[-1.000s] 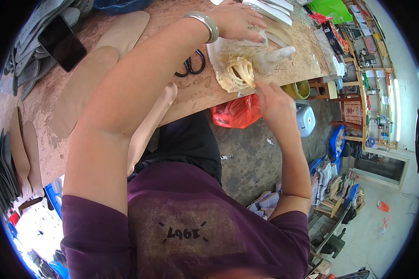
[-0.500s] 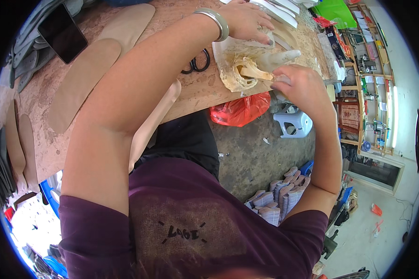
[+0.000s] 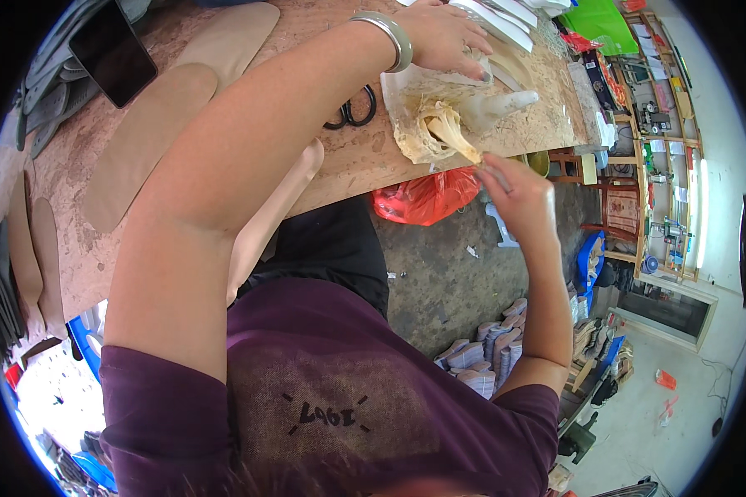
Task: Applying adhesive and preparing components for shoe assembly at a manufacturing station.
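A crusted container (image 3: pixel 408 142) sits at one o'clock on the table (image 3: pixel 360 161); at its four o'clock the right hand (image 3: pixel 520 195) pinches a yellowish strip (image 3: pixel 458 141). Whether the left hand (image 3: pixel 446 37), at twelve, grips anything, I can't tell.

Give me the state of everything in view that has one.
Yellowish mass: drawn out into a strand
Right hand: pinching the strand's end
Left hand: open
Whitish container: open, crusted
Phone: screen dark
Tan insoles: flat, overlapping
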